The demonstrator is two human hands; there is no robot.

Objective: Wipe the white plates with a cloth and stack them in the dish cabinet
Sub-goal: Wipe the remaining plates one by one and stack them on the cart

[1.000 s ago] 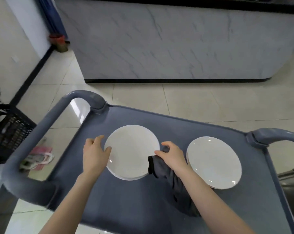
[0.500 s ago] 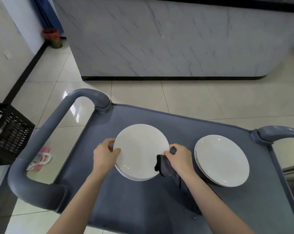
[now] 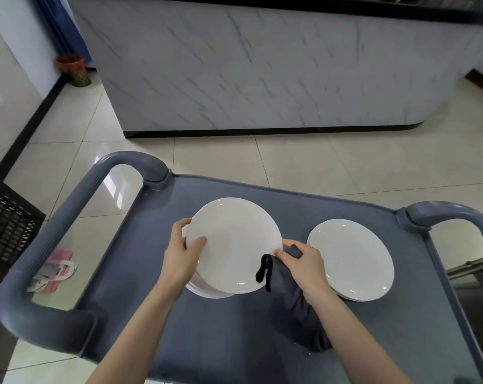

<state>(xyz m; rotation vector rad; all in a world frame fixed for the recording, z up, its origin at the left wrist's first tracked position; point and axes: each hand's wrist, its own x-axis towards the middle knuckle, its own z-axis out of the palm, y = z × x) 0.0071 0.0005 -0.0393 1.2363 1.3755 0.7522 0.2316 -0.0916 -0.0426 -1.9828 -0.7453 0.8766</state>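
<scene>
A: What is closest to us, low in the frame?

B: Two bare arms reach up from the bottom. The left hand (image 3: pixel 182 257) pinches the left edge of the top plate (image 3: pixel 232 242), thumb on top and fingers under the rim. The plate is lifted and tipped a little over the plates below (image 3: pixel 207 291), in the middle of the frame.

A: And the other hand?

B: The right hand (image 3: pixel 304 266) is closed on a dark grey cloth (image 3: pixel 287 284), and its fingertips touch the right edge of the same plate. The rest of the cloth hangs down onto the grey cart (image 3: pixel 234 342).

A: What is next to that?

B: A second pile of white plates (image 3: pixel 351 259) sits to the right, just beside the right hand.

A: And farther away?

B: A black crate (image 3: pixel 7 228) at the left edge, then pale floor tiles, then a long marble counter (image 3: pixel 262 73) across the top.

A: How much of the job is done?

B: It looks like the wiping of this plate is only starting. I cannot tell if the right pile is wiped. No dish cabinet shows, so I think all the stacking is still left
</scene>
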